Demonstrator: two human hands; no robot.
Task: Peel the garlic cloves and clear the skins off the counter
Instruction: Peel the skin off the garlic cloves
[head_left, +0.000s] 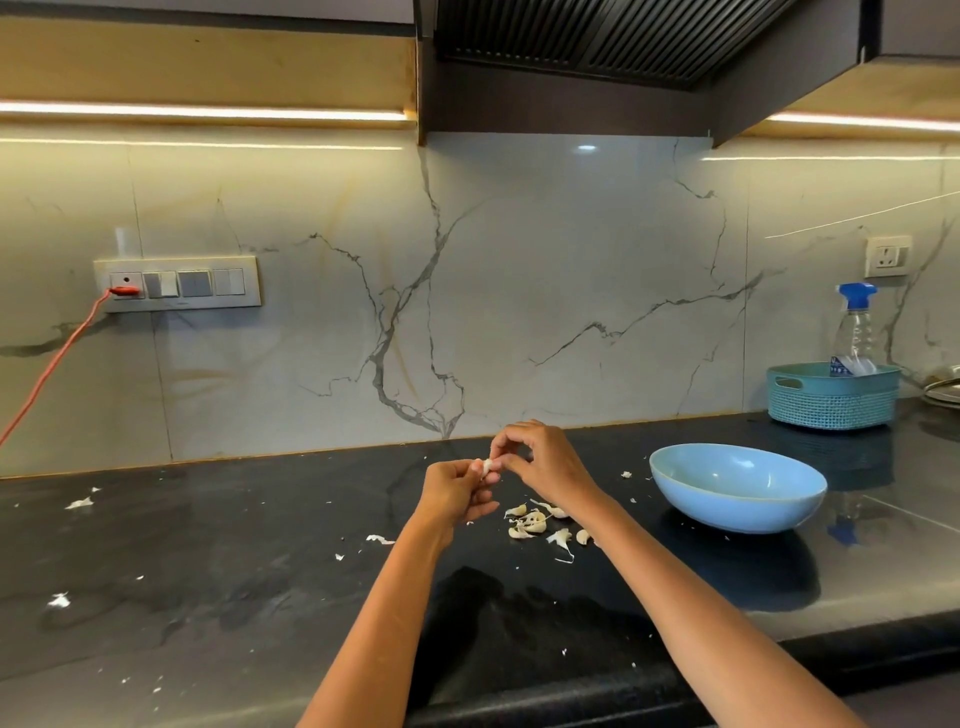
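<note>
Garlic clove (486, 466) pinched between both hands' fingertips, papery skins (537, 526) on glossy black counter (208, 571), round blue bowl (737, 488)

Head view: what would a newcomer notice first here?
Two hands meet above the black counter, the left hand and right hand pinching one garlic clove. Below them lies a pile of cloves and skins. An empty blue bowl sits to the right.

garlic clove (487, 466): mostly hidden by fingers (506, 457) | plates (943, 389): cut by right edge
</note>
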